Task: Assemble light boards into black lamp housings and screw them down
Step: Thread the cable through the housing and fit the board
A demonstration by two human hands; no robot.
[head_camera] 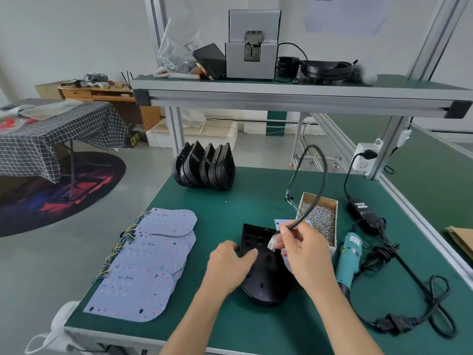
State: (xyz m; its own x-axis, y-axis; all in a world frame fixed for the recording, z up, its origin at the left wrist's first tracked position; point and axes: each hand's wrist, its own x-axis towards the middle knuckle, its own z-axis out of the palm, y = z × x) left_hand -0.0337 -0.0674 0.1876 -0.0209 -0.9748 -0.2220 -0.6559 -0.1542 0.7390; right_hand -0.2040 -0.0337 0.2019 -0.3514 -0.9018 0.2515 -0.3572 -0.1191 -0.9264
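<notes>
Black lamp housing (266,272) lying open side up on the green bench mat (230,208), squared end away, rounded end toward the camera, moulded bosses and small holes showing inside. Left hand (230,262) resting on its left rim, fingers loosely bent over the edge, nothing pinched. Right hand (304,244) curled round a black cable (320,175), white connector (271,244) poking out below the fingers, cable arcing up and over to coloured wire ends. Pale light board (281,222) peeking out behind that hand, mostly hidden, shape hard to make out. Stack of light boards (148,260) fanned out at left, spare housings (204,166) standing on edge at the back. Screw box (320,219) just right of the housing, teal screwdriver (349,262) beside it, tip hidden behind the forearm
</notes>
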